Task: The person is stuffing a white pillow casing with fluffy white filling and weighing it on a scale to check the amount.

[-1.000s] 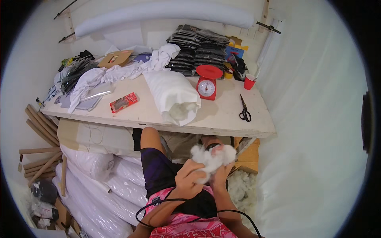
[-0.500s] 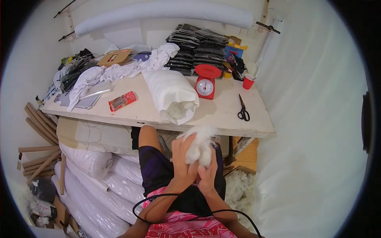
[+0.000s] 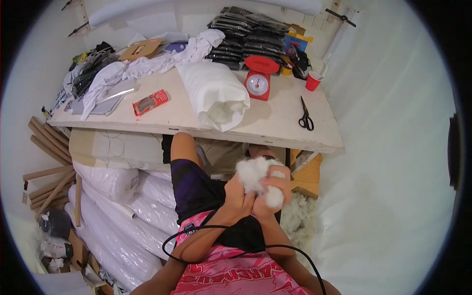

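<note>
White stuffing (image 3: 251, 174), one clump: held, I saw, between left hand (image 3: 236, 198) and right hand (image 3: 280, 184) (the latter curled over it), short of the worktop (image 3: 281, 122). From it, white bag (image 3: 211, 84) lay at eleven o'clock, scissors (image 3: 305, 114) at one.

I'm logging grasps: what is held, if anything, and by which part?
White fluffy stuffing, with the left grip at its lower left and the right grip curled around its right side.
</note>
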`<state>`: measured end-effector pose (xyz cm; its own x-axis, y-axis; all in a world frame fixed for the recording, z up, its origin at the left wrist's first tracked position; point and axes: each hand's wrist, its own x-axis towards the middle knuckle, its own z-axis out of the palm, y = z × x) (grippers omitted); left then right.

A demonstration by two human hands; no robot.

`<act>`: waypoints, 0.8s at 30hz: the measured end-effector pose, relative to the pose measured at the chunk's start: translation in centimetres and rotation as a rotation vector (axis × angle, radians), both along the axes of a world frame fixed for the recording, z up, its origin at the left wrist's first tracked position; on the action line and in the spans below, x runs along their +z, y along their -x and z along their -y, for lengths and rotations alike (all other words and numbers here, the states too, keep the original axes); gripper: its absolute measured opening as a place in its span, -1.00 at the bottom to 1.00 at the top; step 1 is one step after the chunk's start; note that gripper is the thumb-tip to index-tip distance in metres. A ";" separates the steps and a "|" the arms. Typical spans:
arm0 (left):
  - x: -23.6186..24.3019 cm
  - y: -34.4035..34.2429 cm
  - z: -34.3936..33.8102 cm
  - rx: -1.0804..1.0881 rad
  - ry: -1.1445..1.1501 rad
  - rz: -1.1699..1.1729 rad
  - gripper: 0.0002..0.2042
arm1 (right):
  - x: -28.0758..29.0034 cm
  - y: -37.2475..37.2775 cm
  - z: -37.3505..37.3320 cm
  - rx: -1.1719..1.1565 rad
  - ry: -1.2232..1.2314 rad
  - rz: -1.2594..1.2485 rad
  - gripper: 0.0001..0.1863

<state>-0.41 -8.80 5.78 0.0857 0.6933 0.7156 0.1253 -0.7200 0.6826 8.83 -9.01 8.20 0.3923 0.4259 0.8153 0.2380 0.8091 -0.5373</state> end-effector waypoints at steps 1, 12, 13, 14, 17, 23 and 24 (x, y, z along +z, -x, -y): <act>-0.4 0.1 -0.1 0.006 0.014 0.000 -0.66 | -0.3 -0.4 -0.2 -0.027 -0.083 0.104 -0.86; 1.0 0.7 -4.7 0.201 0.257 0.614 -0.54 | 0.8 -2.9 -4.7 -0.059 0.187 0.053 -0.71; 1.4 0.5 -4.6 0.203 0.264 0.612 -0.54 | 1.0 -2.5 -4.4 0.054 0.216 0.190 -0.66; 1.8 0.3 -4.4 0.098 0.241 0.521 -0.48 | 0.4 -2.5 -4.2 0.059 0.262 0.343 -0.53; 2.7 0.0 -4.3 -0.055 0.135 0.164 -0.44 | -1.2 -0.4 -3.4 0.067 0.184 0.393 -0.38; 1.5 0.7 -4.8 -0.135 0.266 0.272 -0.61 | -1.4 0.8 -4.4 0.086 0.060 0.226 -0.36; 1.1 0.9 -4.7 -0.114 0.222 0.274 -0.65 | -1.2 1.0 -4.4 0.136 0.024 0.160 -0.38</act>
